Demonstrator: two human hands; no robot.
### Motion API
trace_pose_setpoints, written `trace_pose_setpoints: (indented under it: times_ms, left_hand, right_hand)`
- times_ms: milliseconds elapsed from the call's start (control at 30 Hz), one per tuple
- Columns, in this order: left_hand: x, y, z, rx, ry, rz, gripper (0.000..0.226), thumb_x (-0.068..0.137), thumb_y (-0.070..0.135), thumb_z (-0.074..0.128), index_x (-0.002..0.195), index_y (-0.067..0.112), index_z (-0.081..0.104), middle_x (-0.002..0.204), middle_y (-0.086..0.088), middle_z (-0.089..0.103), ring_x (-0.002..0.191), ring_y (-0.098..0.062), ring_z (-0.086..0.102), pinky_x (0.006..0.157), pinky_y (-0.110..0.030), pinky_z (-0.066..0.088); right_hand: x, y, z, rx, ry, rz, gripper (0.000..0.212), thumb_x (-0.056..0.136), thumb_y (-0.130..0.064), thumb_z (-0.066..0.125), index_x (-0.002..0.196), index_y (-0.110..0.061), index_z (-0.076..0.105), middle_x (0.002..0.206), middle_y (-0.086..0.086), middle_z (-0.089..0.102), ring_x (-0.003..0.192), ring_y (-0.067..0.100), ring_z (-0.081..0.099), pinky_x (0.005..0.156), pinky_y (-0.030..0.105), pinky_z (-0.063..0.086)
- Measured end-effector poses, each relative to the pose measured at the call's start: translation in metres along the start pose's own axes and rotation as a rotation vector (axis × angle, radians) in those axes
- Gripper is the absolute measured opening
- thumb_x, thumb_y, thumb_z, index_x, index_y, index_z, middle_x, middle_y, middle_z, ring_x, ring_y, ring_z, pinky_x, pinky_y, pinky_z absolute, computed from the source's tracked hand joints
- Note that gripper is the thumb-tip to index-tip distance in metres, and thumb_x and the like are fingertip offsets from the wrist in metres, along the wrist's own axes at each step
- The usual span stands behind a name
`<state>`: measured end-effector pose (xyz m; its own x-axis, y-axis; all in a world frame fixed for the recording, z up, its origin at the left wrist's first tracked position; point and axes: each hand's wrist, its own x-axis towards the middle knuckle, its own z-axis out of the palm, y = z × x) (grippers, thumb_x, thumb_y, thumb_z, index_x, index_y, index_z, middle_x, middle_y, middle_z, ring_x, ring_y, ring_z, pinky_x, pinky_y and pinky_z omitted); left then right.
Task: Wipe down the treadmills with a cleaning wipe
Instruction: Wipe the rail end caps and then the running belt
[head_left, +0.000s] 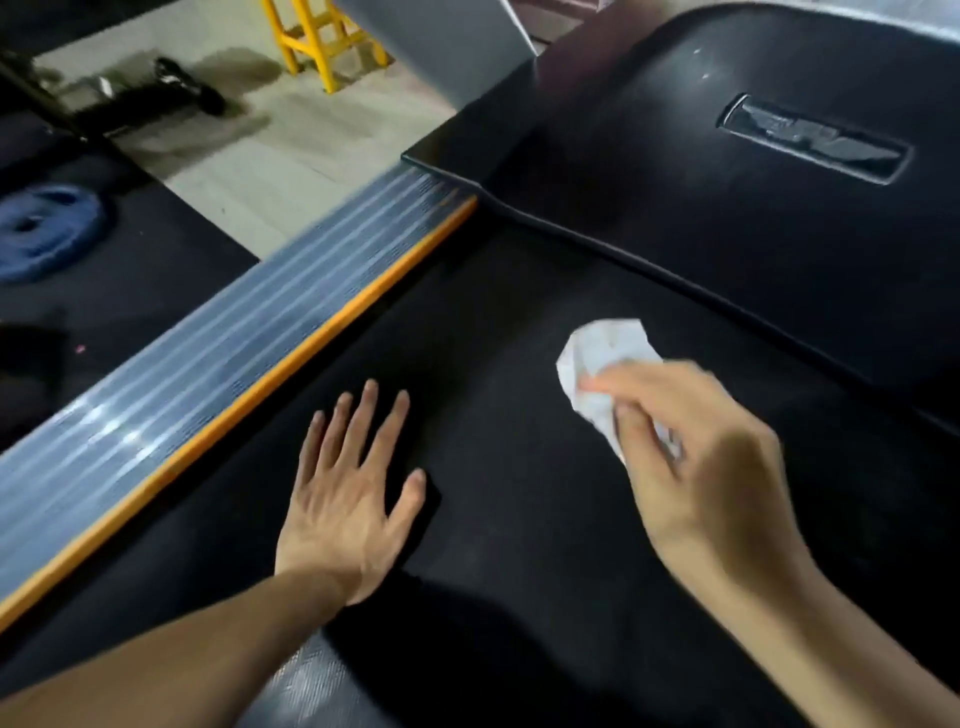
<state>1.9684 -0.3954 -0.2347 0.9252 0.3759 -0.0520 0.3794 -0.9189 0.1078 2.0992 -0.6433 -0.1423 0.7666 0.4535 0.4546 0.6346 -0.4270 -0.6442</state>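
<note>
The motor cover (727, 171) of the treadmill carries a raised oval badge (815, 139), but its lettering is too blurred to read. Just below that cover lies the black running belt (493, 322). On the belt near the cover's edge sits the crumpled white cleaning wipe (602, 364), clamped in the grip of the right hand (706, 467); the fingers hide the wipe's lower half. The left hand (353, 499) rests flat on the belt farther from the cover, its grip apart with fingers spread, holding nothing. Left of the belt runs a ribbed grey side rail (197, 364) with an orange edge strip (291, 358). Beyond the rail, a blue weight plate (47, 228) and a yellow stand (317, 36) are cut off by the frame. Motion blur softens everything.
</note>
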Motion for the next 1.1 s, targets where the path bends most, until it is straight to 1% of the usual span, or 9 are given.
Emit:
trace_pose_setpoints:
  times_ms: [133,233,367,533,633,767,900,1000,1100]
  left_hand:
    - [0.005,-0.006,-0.003,-0.027,-0.020,0.025,0.070,0.099,0.064,0.008,0.161,0.038,-0.011,0.170,0.006,-0.018,0.155,-0.012,-0.022,0.127,-0.040,-0.010]
    - [0.004,-0.004,-0.003,-0.010,-0.052,0.010,0.072,0.098,0.066,0.005,0.162,0.037,-0.010,0.170,0.004,-0.017,0.156,-0.016,-0.021,0.128,-0.042,-0.009]
    - [0.031,-0.010,-0.024,-0.005,-0.038,0.128,0.073,0.095,0.061,0.024,0.156,0.023,0.036,0.162,-0.014,0.027,0.153,-0.032,0.019,0.127,-0.048,0.012]
    - [0.068,-0.027,-0.013,-0.045,-0.024,0.301,0.072,0.102,0.061,0.018,0.164,0.030,0.000,0.172,0.001,-0.008,0.157,-0.014,-0.012,0.128,-0.038,-0.006]
    - [0.063,-0.029,-0.010,-0.058,-0.002,0.315,0.071,0.103,0.060,0.020,0.164,0.028,0.003,0.172,0.001,-0.006,0.158,-0.015,-0.009,0.128,-0.039,-0.003]
    - [0.067,-0.027,-0.013,-0.058,-0.021,0.303,0.072,0.103,0.060,0.021,0.164,0.027,0.003,0.172,-0.001,-0.004,0.158,-0.017,-0.007,0.128,-0.041,0.000]
    - [0.071,-0.024,-0.013,-0.046,-0.038,0.301,0.073,0.103,0.061,0.020,0.164,0.026,0.002,0.172,-0.003,-0.005,0.158,-0.018,-0.008,0.127,-0.045,0.003]
    - [0.071,-0.025,-0.013,-0.037,-0.051,0.293,0.073,0.103,0.062,0.019,0.164,0.026,0.001,0.172,-0.002,-0.005,0.158,-0.018,-0.009,0.128,-0.045,0.004]
    - [0.073,-0.023,-0.012,-0.037,-0.054,0.294,0.074,0.102,0.063,0.016,0.164,0.028,-0.003,0.172,-0.001,-0.010,0.157,-0.016,-0.014,0.128,-0.043,0.000]
  right_hand:
    - [0.031,0.042,0.058,-0.176,-0.015,0.057,0.023,0.095,-0.007,0.049,0.100,-0.015,0.070,0.098,-0.002,0.066,0.082,0.024,0.054,0.080,0.036,0.048]
    - [0.010,0.057,0.089,-0.281,-0.075,0.120,0.027,0.093,-0.006,0.062,0.116,-0.016,0.071,0.115,0.002,0.066,0.098,0.024,0.057,0.092,0.036,0.051]
    - [0.021,0.053,0.085,-0.448,-0.124,0.154,0.034,0.075,0.006,0.075,0.099,-0.017,0.073,0.088,-0.003,0.065,0.078,0.020,0.056,0.072,0.026,0.049]
    - [0.071,0.047,0.078,-0.427,-0.228,0.152,0.023,0.090,0.003,0.055,0.100,-0.010,0.071,0.093,0.006,0.061,0.083,0.017,0.042,0.073,0.035,0.039]
    - [0.134,0.053,0.096,-0.375,-0.078,0.084,0.029,0.082,0.012,0.050,0.086,-0.013,0.066,0.086,0.001,0.059,0.077,0.016,0.047,0.064,0.034,0.045]
    - [0.158,0.066,0.150,-0.450,-0.152,0.138,0.021,0.085,0.001,0.058,0.099,-0.009,0.070,0.106,0.010,0.066,0.101,0.029,0.059,0.089,0.039,0.047]
    - [0.163,0.070,0.173,-0.400,-0.106,0.184,0.025,0.089,0.003,0.056,0.107,-0.006,0.071,0.108,0.010,0.069,0.106,0.030,0.061,0.090,0.036,0.049]
    - [0.184,0.063,0.181,-0.425,-0.230,0.116,0.028,0.096,-0.011,0.048,0.111,-0.011,0.072,0.114,0.008,0.066,0.111,0.025,0.056,0.095,0.034,0.045]
    - [0.183,0.061,0.182,-0.422,-0.328,0.009,0.033,0.096,-0.001,0.048,0.122,-0.006,0.068,0.124,0.013,0.065,0.118,0.031,0.056,0.101,0.046,0.046]
